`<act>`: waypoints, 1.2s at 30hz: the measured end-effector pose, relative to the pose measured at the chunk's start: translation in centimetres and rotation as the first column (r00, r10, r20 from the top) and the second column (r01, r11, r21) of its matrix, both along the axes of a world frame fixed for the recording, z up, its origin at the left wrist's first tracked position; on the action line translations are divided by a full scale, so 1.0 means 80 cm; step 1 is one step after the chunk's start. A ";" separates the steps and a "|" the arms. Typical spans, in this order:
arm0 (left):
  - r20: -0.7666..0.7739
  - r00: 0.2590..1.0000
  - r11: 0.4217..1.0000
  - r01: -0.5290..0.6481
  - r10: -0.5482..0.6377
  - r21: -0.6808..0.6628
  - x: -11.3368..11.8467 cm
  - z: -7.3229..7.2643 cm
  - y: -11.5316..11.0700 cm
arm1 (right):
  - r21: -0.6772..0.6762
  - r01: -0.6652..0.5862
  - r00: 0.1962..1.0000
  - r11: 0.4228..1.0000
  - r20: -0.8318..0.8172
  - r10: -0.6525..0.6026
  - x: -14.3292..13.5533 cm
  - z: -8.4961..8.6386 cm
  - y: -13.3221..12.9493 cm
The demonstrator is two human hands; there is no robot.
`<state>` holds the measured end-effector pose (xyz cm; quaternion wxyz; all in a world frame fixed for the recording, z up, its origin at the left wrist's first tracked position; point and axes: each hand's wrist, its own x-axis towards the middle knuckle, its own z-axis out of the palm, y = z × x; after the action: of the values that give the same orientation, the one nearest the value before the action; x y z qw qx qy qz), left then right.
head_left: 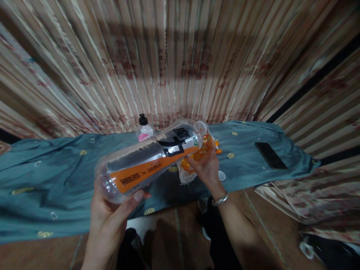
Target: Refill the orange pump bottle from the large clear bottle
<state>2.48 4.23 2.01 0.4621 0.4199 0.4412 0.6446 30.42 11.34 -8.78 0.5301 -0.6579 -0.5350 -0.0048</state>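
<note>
A large clear bottle [152, 159] with an orange, silver and black label lies tilted across the middle of the view, its base low at the left and its mouth up at the right. My left hand [112, 213] is closed around its base end. My right hand [206, 165] wraps round a smaller bottle [201, 150] of see-through orange. The large bottle's open mouth is at the top of the orange one; whether they touch is unclear. Behind my right hand a small orange item [218, 147] partly shows.
On the teal cloth [64, 168] stand a pump bottle [145, 131] at the back, a black phone [270, 155] at the right, a white cap [222, 175] and a crumpled pale cloth [186, 176]. Curtains [180, 67] hang behind.
</note>
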 end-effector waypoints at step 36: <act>0.028 1.000 1.000 0.006 -0.006 -0.010 0.003 0.003 -0.002 | 0.010 0.011 1.000 1.000 0.011 -0.011 0.000 -0.001 0.000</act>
<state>2.73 4.06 2.23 0.4722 0.4099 0.4369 0.6466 30.46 11.36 -8.85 0.5304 -0.6580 -0.5343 -0.0138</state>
